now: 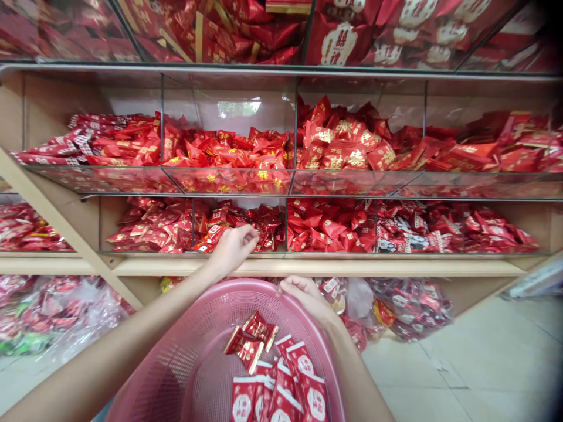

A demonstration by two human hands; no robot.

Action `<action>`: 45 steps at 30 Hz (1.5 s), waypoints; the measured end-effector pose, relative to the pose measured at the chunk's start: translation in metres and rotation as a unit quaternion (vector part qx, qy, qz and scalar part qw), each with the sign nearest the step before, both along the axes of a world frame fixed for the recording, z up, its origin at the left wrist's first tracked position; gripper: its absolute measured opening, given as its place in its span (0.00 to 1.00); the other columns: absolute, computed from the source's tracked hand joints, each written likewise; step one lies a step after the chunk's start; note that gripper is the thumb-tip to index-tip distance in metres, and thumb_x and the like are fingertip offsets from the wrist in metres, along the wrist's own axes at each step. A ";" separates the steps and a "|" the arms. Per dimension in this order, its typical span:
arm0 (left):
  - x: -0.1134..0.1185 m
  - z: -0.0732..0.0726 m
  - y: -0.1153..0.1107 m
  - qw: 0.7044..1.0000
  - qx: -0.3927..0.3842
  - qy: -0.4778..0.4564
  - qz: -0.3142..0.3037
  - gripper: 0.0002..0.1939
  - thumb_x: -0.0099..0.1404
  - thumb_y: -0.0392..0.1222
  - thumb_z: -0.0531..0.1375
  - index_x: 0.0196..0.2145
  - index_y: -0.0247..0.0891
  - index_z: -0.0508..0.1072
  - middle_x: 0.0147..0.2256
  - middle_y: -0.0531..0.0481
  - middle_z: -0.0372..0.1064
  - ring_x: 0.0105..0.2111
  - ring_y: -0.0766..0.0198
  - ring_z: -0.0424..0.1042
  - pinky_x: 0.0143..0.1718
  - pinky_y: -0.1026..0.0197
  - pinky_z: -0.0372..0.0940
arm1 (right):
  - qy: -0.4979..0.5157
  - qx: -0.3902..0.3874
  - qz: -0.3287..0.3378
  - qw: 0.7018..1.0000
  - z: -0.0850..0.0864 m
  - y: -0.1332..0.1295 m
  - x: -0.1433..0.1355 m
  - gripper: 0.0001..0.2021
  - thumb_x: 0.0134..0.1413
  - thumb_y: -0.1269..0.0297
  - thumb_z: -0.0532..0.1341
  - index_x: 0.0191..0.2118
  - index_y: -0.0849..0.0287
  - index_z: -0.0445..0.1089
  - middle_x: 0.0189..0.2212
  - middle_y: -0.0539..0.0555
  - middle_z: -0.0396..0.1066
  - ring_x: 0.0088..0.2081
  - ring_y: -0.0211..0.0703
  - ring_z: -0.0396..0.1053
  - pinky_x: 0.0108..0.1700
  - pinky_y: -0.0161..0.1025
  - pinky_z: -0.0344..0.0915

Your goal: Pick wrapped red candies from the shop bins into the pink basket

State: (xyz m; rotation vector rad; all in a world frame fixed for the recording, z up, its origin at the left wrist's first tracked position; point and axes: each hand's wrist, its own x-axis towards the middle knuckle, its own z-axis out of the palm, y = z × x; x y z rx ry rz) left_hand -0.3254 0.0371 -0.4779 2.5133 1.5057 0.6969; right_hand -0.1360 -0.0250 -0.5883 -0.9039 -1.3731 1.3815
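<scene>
Right hand point(308, 298) pinches the far rim of a pink perforated-plastic basket point(180, 346); left hand point(233, 249), fingers curled, contents unclear, nears the beige wooden shelf's point(396, 267) front edge. Red-and-white rectangular packets point(284, 384) lie along the basket's right edge.

Packets point(284, 382) in a basket point(211, 363) before shelves point(396, 268)

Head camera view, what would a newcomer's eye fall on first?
Probably the pink basket at bottom centre, with red-and-white packets and red-and-gold packets inside, and the right hand on its far rim. Next, perhaps, the shelves of red packages spanning the picture above. The left hand is by the lower row, left of centre.
</scene>
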 end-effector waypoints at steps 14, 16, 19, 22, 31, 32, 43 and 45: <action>0.026 -0.002 0.043 0.980 0.008 0.162 0.118 0.30 0.55 0.45 0.59 0.53 0.32 0.58 0.45 0.34 0.69 0.47 0.42 0.64 0.45 0.48 0.55 | 0.005 -0.006 0.000 1.000 0.003 -0.001 0.001 0.13 0.50 0.54 0.61 0.27 0.61 0.72 0.26 0.50 0.71 0.31 0.37 0.66 0.38 0.35 0.60; 0.025 0.001 0.045 0.981 0.004 0.152 0.117 0.29 0.55 0.45 0.59 0.53 0.33 0.58 0.46 0.36 0.69 0.46 0.45 0.66 0.44 0.51 0.57 | 0.003 -0.008 0.001 1.000 0.004 -0.001 0.001 0.13 0.50 0.54 0.61 0.27 0.61 0.72 0.26 0.50 0.71 0.31 0.37 0.66 0.38 0.35 0.60; 0.023 0.007 0.048 0.986 -0.005 0.133 0.104 0.28 0.52 0.45 0.61 0.50 0.34 0.62 0.43 0.40 0.70 0.40 0.52 0.70 0.37 0.59 0.61 | 0.002 -0.006 0.001 1.000 0.004 -0.001 0.000 0.13 0.50 0.54 0.61 0.27 0.61 0.71 0.26 0.50 0.71 0.31 0.37 0.66 0.38 0.35 0.60; 0.018 0.016 0.050 0.988 -0.005 0.123 0.090 0.19 0.51 0.46 0.62 0.40 0.34 0.69 0.35 0.44 0.72 0.33 0.56 0.71 0.30 0.62 0.60 | -0.001 -0.002 0.000 1.000 0.003 -0.001 0.000 0.14 0.50 0.53 0.60 0.27 0.60 0.72 0.25 0.51 0.71 0.32 0.38 0.67 0.39 0.36 0.60; -0.018 0.024 0.019 0.984 0.179 0.009 -0.018 0.10 0.60 0.41 0.57 0.39 0.35 0.68 0.36 0.46 0.68 0.36 0.60 0.69 0.39 0.59 0.63 | -0.009 0.000 -0.003 1.000 0.006 -0.003 0.001 0.14 0.51 0.54 0.60 0.27 0.60 0.72 0.26 0.50 0.71 0.31 0.37 0.66 0.38 0.34 0.59; -0.022 0.017 0.010 0.975 0.207 -0.003 -0.074 0.10 0.63 0.39 0.55 0.42 0.36 0.67 0.39 0.45 0.68 0.40 0.61 0.68 0.42 0.59 0.63 | -0.008 -0.001 -0.001 1.000 0.006 -0.003 0.001 0.13 0.51 0.54 0.60 0.27 0.60 0.72 0.26 0.50 0.71 0.31 0.37 0.66 0.38 0.34 0.59; -0.059 -0.041 -0.060 0.864 0.364 0.135 -0.322 0.17 0.64 0.32 0.51 0.47 0.49 0.67 0.39 0.53 0.75 0.38 0.66 0.72 0.43 0.62 0.64 | -0.028 0.022 -0.017 0.999 0.011 -0.007 -0.001 0.15 0.51 0.52 0.59 0.27 0.60 0.71 0.26 0.50 0.71 0.30 0.38 0.66 0.36 0.35 0.60; -0.059 -0.044 -0.062 0.844 0.384 0.154 -0.340 0.16 0.64 0.32 0.51 0.46 0.48 0.68 0.38 0.54 0.75 0.38 0.65 0.72 0.44 0.62 0.63 | -0.048 0.053 -0.020 0.997 0.014 -0.008 -0.001 0.16 0.53 0.52 0.57 0.29 0.60 0.72 0.28 0.51 0.71 0.33 0.40 0.66 0.39 0.36 0.60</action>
